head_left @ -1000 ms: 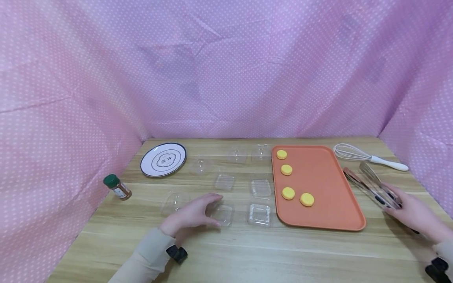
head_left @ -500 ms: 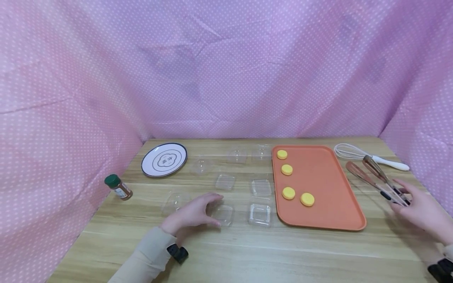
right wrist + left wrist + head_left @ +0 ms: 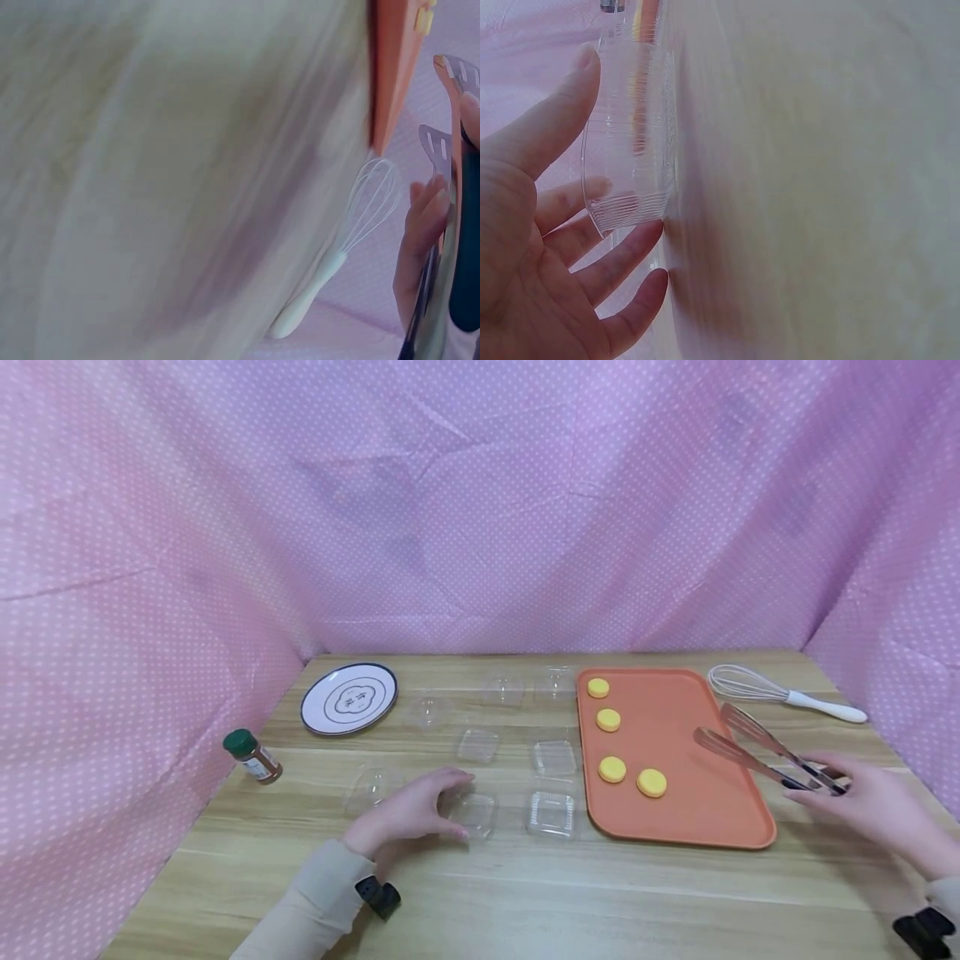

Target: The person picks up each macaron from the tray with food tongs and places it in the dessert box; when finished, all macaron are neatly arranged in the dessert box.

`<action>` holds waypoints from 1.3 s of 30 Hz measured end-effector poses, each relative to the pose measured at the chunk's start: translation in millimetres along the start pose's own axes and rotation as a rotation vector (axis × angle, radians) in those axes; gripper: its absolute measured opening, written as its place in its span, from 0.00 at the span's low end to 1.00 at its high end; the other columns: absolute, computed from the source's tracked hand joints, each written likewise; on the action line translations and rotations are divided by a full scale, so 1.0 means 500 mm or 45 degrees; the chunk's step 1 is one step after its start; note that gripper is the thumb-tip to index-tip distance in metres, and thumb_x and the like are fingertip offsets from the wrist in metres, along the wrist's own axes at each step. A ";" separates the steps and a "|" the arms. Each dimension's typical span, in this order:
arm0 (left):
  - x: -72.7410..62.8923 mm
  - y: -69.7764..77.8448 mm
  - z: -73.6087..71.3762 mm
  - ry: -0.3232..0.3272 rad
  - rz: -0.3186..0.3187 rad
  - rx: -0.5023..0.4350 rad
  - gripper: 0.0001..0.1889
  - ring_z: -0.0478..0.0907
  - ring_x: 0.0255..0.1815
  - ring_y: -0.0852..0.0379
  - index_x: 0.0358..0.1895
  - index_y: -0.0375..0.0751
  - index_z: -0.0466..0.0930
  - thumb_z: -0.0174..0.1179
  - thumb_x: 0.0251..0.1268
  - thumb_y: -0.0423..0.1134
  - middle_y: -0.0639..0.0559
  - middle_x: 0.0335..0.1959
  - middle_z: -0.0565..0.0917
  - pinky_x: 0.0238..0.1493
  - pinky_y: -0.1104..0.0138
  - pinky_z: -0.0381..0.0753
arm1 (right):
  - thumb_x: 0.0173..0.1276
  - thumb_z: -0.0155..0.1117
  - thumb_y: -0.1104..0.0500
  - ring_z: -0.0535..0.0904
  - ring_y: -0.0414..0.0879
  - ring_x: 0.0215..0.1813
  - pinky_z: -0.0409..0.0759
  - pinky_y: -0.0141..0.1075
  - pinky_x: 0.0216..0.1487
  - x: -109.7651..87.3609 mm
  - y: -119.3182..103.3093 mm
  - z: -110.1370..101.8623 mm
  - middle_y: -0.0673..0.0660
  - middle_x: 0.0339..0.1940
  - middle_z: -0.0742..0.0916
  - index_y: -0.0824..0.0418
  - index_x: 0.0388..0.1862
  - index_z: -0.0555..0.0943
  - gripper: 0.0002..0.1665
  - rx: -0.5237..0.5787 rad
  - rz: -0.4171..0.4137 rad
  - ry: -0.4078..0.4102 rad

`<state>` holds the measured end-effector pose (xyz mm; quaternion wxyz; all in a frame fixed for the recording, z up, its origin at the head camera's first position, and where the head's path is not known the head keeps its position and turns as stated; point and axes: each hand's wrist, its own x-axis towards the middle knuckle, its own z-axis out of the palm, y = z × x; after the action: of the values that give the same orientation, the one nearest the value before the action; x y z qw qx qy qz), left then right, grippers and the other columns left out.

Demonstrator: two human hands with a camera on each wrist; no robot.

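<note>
My left hand [image 3: 405, 814] curves round a small square clear plastic container [image 3: 476, 816] on the table, thumb at the near side and fingertips by the far one. In the left wrist view, the thumb lies along the rim of that container [image 3: 630, 150], and a fingertip shows through its wall. My right hand [image 3: 862, 797] grips a pair of metal tongs [image 3: 750, 727] by the dark-padded handles. Their slotted heads stand apart with nothing between them, above the right side of the orange tray [image 3: 697, 810]. Several yellow round cakes [image 3: 652, 782] sit on that tray.
More clear containers [image 3: 551, 815] and domed lids [image 3: 375, 787] are spread between the tray and the round plate [image 3: 322, 702]. A green-capped spice jar [image 3: 251, 756] lies tilted at the left. Behind the tongs lies a white-handled whisk [image 3: 817, 703].
The tongs first shift a little right and are lifted, then swing left over the tray's right edge with my right hand. My left hand stays at the container.
</note>
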<state>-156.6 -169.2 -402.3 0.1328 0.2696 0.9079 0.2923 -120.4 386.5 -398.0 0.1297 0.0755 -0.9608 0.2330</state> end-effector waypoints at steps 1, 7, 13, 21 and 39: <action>0.000 0.000 0.000 -0.002 -0.006 0.001 0.42 0.66 0.67 0.45 0.65 0.37 0.69 0.73 0.45 0.50 0.43 0.64 0.72 0.69 0.51 0.64 | 0.48 0.77 0.54 0.66 0.26 0.22 0.64 0.26 0.20 0.002 -0.006 0.000 0.45 0.22 0.81 0.68 0.47 0.79 0.30 0.000 -0.014 0.011; 0.000 0.000 -0.001 -0.007 -0.003 -0.005 0.42 0.66 0.68 0.45 0.65 0.37 0.68 0.73 0.44 0.50 0.43 0.65 0.72 0.70 0.52 0.63 | 0.51 0.75 0.54 0.64 0.27 0.23 0.62 0.28 0.21 0.014 -0.039 0.003 0.41 0.19 0.76 0.66 0.44 0.82 0.24 -0.015 -0.045 -0.011; -0.001 0.000 0.001 -0.016 -0.006 -0.014 0.42 0.66 0.67 0.45 0.65 0.36 0.68 0.73 0.45 0.50 0.43 0.64 0.72 0.70 0.52 0.64 | 0.49 0.76 0.58 0.66 0.25 0.24 0.66 0.27 0.20 0.016 -0.063 0.013 0.45 0.21 0.81 0.67 0.44 0.82 0.24 -0.037 -0.135 -0.017; 0.000 -0.002 0.001 -0.020 -0.003 -0.029 0.42 0.67 0.67 0.44 0.65 0.35 0.68 0.73 0.46 0.50 0.41 0.64 0.71 0.69 0.52 0.64 | 0.42 0.79 0.63 0.69 0.23 0.28 0.69 0.24 0.23 0.024 -0.090 0.016 0.50 0.28 0.86 0.68 0.45 0.81 0.28 -0.043 -0.305 -0.001; 0.009 -0.007 0.005 -0.010 0.033 -0.045 0.39 0.73 0.61 0.47 0.61 0.32 0.69 0.73 0.46 0.47 0.44 0.57 0.77 0.65 0.53 0.69 | 0.36 0.80 0.64 0.66 0.27 0.27 0.62 0.25 0.24 0.019 -0.086 0.050 0.35 0.25 0.78 0.60 0.44 0.82 0.30 -0.113 -0.547 -0.026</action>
<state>-160.6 -168.0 -406.6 0.1374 0.2800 0.8985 0.3090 -126.1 336.1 -398.5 0.1697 0.2752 -0.9332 0.1566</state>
